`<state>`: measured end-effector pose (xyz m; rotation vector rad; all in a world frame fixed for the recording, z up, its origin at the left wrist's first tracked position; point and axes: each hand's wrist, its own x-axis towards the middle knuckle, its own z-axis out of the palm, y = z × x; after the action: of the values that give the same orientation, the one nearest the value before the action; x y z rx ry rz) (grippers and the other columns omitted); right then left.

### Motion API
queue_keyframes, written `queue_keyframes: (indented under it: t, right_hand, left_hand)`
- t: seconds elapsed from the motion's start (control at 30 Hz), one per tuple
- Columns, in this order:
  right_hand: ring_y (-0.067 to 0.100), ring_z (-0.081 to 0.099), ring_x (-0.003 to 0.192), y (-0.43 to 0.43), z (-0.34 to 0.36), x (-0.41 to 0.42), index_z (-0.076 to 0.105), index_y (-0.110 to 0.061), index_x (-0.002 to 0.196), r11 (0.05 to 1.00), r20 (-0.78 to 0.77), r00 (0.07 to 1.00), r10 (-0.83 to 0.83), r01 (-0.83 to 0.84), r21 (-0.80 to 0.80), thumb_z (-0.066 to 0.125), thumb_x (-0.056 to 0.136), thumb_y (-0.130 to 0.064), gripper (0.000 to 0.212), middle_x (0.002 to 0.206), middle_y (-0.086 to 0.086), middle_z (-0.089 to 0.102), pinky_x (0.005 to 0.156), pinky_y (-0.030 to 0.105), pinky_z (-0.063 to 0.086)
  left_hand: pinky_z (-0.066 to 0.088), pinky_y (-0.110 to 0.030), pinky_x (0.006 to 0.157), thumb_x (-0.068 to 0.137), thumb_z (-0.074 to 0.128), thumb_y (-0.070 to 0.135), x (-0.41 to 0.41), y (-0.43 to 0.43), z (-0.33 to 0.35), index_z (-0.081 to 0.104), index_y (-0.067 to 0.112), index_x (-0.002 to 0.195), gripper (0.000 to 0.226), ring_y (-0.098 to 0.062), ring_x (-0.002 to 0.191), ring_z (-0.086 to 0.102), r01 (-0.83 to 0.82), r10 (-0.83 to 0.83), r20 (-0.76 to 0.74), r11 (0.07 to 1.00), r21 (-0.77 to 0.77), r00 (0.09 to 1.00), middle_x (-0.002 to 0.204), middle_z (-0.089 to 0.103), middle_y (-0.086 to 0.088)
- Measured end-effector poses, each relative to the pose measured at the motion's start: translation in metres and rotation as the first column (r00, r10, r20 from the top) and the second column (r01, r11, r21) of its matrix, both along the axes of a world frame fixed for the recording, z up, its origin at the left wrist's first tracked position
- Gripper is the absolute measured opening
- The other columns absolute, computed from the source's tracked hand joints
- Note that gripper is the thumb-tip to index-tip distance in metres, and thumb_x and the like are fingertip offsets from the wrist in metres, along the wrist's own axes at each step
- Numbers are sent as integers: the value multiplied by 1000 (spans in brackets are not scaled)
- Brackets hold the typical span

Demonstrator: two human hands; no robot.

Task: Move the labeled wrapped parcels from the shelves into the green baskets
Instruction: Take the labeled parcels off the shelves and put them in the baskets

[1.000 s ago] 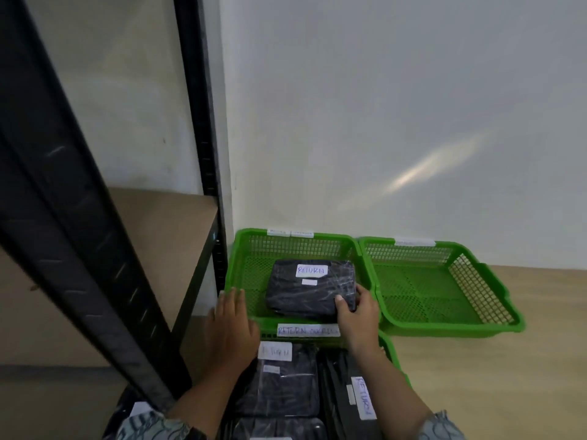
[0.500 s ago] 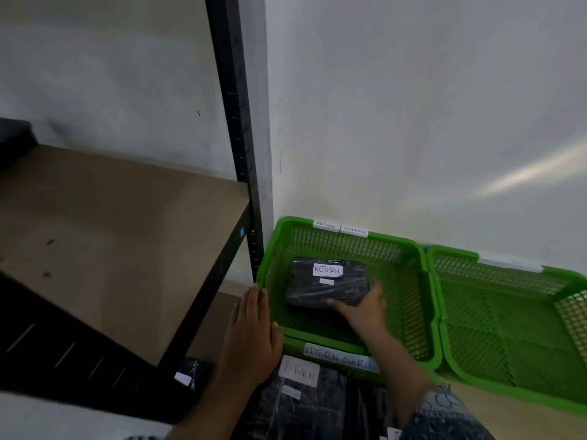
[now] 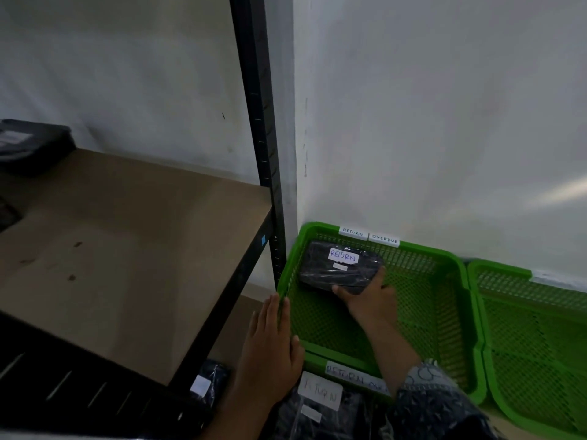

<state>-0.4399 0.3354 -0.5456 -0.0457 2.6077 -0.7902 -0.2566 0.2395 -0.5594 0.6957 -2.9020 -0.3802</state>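
A black wrapped parcel [image 3: 340,268] with a white "RETURN" label lies in the far left corner of a green basket [image 3: 444,315] tagged "RETURN" and "OVERDUE". My right hand [image 3: 370,295] reaches into that basket, fingers closed on the parcel's near right corner. My left hand [image 3: 271,347] rests flat and open on the basket's near left rim, holding nothing. Another labeled black parcel [image 3: 317,404] lies in a nearer basket below my arms. One more dark parcel [image 3: 30,146] sits on the brown shelf [image 3: 127,249] at far left.
A second green basket [image 3: 536,338] stands to the right, with nothing in it. A black shelf post [image 3: 260,122] rises between shelf and baskets. A small dark parcel [image 3: 206,382] lies under the shelf. White wall behind; wooden floor under the baskets.
My head has turned left and drawn closer, bringing more shelf into view. My right hand has slid the parcel toward the basket's far left corner. My left hand stays at the rim.
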Motion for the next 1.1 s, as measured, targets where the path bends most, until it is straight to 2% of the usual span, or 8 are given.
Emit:
queue_keyframes:
  t: [0.33,0.5,0.7,0.77,0.83,0.93,1.0,1.1]
  right_hand:
    - [38,37,129,5,2,4,2,-15,151,999,-235,971,33,-25,40,64,62,-75,124,144,23,31,102,46,38]
    - [32,41,129,24,18,18,28,-18,144,987,-398,917,27,-87,-135,64,63,-75,106,139,14,43,105,46,36]
    - [19,43,123,57,35,71,43,-25,133,925,-474,822,316,-378,-39,53,76,-71,74,133,0,48,106,36,35]
    - [18,46,119,65,39,93,48,-24,130,910,-509,779,366,-414,20,53,77,-68,70,127,-2,51,103,34,36]
    - [21,58,104,71,41,118,60,-17,117,913,-615,708,347,-406,47,52,75,-63,62,111,0,61,93,39,47]
    - [24,65,93,80,43,160,66,-14,102,921,-664,662,348,-374,109,47,77,-55,52,99,2,66,83,43,55]
    - [26,65,99,86,45,191,67,-15,105,925,-629,685,367,-342,168,42,78,-53,52,103,2,66,87,44,53]
    - [27,44,132,90,49,241,53,-16,132,913,-542,734,409,-334,236,22,81,-56,72,136,5,53,111,45,32]
  left_hand:
    - [43,-47,99,86,37,33,1,0,4,45,7,135,56,-33,129,42,-10,10,-14,1000,5,1000,141,43,-18]
    - [23,-47,107,88,29,34,3,-1,5,41,9,139,58,-33,135,33,-15,15,7,1000,3,1000,146,36,-17]
    - [38,-52,97,82,33,32,10,15,25,40,6,137,61,-34,130,41,37,-38,-27,999,-23,999,142,43,-17]
    - [25,-48,108,82,25,34,20,25,35,27,8,144,68,-30,139,23,91,-92,-51,996,-24,994,152,25,-12]
    - [-4,-34,113,82,14,39,37,36,44,9,12,148,72,-21,142,-5,157,-160,-50,987,-44,986,153,-2,-3]
    - [-6,-31,115,86,29,35,68,45,45,22,8,146,66,-22,141,13,232,-237,-17,963,-135,971,154,15,-7]
    - [6,-35,114,86,36,35,96,51,51,33,7,142,63,-24,138,26,264,-270,-18,953,-151,963,151,28,-10]
    - [-10,-34,114,93,27,34,141,54,55,0,10,148,66,-21,143,-8,364,-359,61,922,-135,931,154,-8,-2]
